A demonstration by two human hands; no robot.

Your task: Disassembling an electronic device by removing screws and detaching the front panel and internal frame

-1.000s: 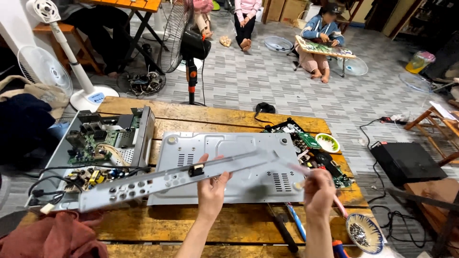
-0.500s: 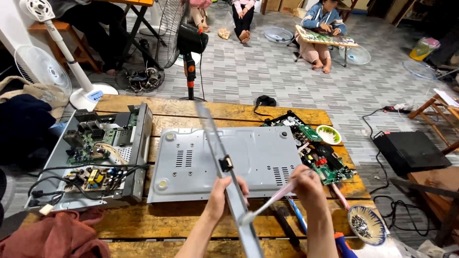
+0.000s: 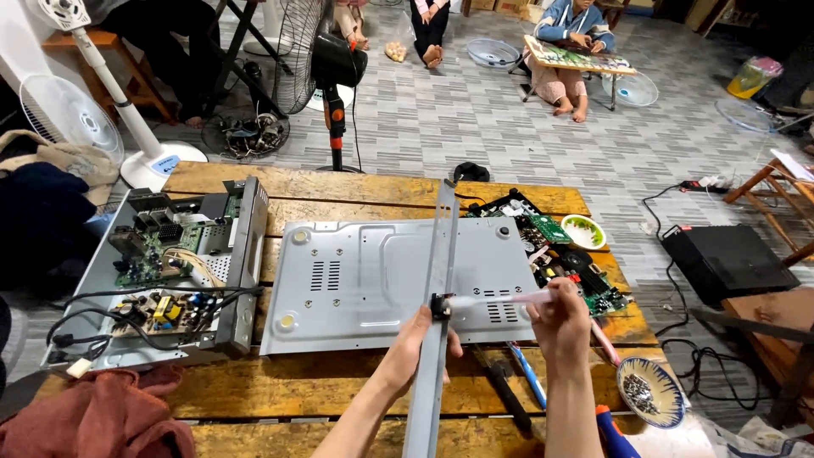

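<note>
My left hand (image 3: pixel 417 343) grips a long grey metal panel strip (image 3: pixel 440 254) and holds it lengthwise, pointing away from me over the table. My right hand (image 3: pixel 560 321) holds a pale toothbrush (image 3: pixel 492 299) whose head touches a small black part on the strip. Under both lies a flat grey metal cover plate (image 3: pixel 365 280) with vent slots, on the wooden table (image 3: pixel 356 188).
An open electronics chassis (image 3: pixel 165 271) with circuit boards and cables sits at the left, a red cloth (image 3: pixel 102 416) in front of it. Green circuit boards (image 3: pixel 564 254), a small dish (image 3: pixel 585 231), a bowl of screws (image 3: pixel 649 392) and tools lie at right. Fans and seated people are beyond.
The strip has swung from lying across the cover plate, left to right, to pointing straight away from me. My right hand has brought the toothbrush onto it.
</note>
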